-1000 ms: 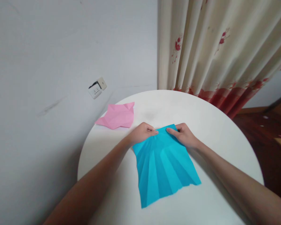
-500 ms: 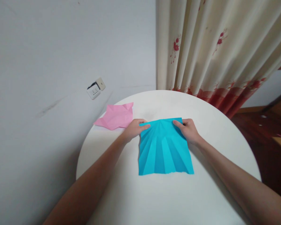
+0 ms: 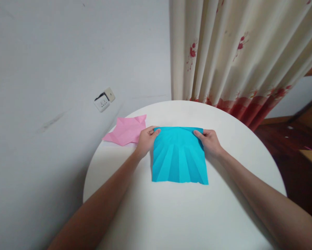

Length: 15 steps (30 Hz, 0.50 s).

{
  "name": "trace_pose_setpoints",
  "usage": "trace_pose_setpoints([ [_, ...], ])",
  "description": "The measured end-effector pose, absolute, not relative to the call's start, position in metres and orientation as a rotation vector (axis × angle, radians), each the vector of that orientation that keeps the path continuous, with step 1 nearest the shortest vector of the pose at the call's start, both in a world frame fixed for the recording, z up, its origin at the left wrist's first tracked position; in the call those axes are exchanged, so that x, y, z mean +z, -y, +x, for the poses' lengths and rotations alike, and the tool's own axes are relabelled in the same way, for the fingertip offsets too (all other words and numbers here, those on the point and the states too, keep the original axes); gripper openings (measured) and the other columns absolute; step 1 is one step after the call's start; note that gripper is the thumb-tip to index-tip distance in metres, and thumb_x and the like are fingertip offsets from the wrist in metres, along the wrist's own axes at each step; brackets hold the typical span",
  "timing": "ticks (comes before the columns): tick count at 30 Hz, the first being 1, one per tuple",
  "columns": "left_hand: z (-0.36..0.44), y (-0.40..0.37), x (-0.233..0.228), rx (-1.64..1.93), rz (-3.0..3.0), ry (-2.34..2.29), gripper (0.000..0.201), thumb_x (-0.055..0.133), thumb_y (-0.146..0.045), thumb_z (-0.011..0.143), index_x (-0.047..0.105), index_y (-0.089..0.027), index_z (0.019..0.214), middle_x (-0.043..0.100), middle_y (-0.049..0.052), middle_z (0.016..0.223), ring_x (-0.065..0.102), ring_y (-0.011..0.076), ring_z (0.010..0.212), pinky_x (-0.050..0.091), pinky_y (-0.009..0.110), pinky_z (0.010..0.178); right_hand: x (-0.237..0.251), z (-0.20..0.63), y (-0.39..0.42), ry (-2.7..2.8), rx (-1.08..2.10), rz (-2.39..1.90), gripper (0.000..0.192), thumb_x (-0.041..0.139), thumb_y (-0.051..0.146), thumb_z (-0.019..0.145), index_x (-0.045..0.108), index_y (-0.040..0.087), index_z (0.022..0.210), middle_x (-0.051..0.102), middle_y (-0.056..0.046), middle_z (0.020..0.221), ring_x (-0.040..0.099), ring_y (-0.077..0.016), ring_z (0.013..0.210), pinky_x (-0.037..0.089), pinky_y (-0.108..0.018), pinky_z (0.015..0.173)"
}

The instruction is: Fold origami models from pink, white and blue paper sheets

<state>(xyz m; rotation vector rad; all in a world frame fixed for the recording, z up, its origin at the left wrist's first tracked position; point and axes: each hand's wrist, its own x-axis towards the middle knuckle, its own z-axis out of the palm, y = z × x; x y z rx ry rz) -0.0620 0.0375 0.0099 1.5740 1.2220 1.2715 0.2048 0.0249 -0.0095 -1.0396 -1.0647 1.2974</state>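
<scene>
Head camera — the left hand (image 3: 146, 139) and right hand (image 3: 209, 141) pinch creased blue paper (image 3: 179, 154) at its far corners. Whether it touches the table (image 3: 177, 215) is unclear.

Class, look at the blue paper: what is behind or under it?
White table shows around the blue paper. The left hand and right hand grip its upper corners, thumbs in front, other fingers partly hidden behind it. Anything directly beneath is covered from view.

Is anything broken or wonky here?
Yes: the wall socket looks badly fitted, with a dark patch along its upper edge. A grey scuff marks the wall left of it. The pink paper is rumpled, and the blue paper has an uneven bottom edge.
</scene>
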Motion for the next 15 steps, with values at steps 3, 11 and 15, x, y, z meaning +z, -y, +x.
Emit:
trace_pose_setpoints([
  [3,-0.064,-0.037,0.004,1.07,1.352,-1.046,0.048,0.077,-0.048,0.072,0.07,-0.013,0.103,0.074,0.007,0.086,0.067,0.02,0.073,0.052,0.032,0.07,-0.013,0.207,-0.027,1.063,1.319,-1.031,0.038,0.08,0.051,0.066,0.068,0.015,0.067,0.059,0.001,0.054,0.045,-0.0113,0.045,0.035,-0.026,0.045],
  [11,-0.075,-0.042,0.007,1.121,1.547,-1.137,0.038,0.074,-0.041,0.074,0.077,-0.014,0.102,0.076,0.009,0.097,0.068,0.0223,0.081,0.052,0.031,0.073,-0.008,0.225,-0.037,1.226,1.328,-0.919,0.029,0.081,0.044,0.067,0.076,0.018,0.079,0.069,-0.001,0.068,0.054,-0.0127,0.058,0.042,-0.028,0.058],
  [15,-0.08,-0.042,0.01,1.115,1.633,-1.13,0.021,0.069,-0.028,0.072,0.079,-0.016,0.086,0.076,0.008,0.09,0.067,0.0218,0.081,0.051,0.03,0.072,-0.009,0.235,-0.043,1.335,1.268,-0.908,0.027,0.081,0.038,0.066,0.079,0.02,0.088,0.072,-0.002,0.079,0.055,-0.0132,0.064,0.04,-0.028,0.06],
])
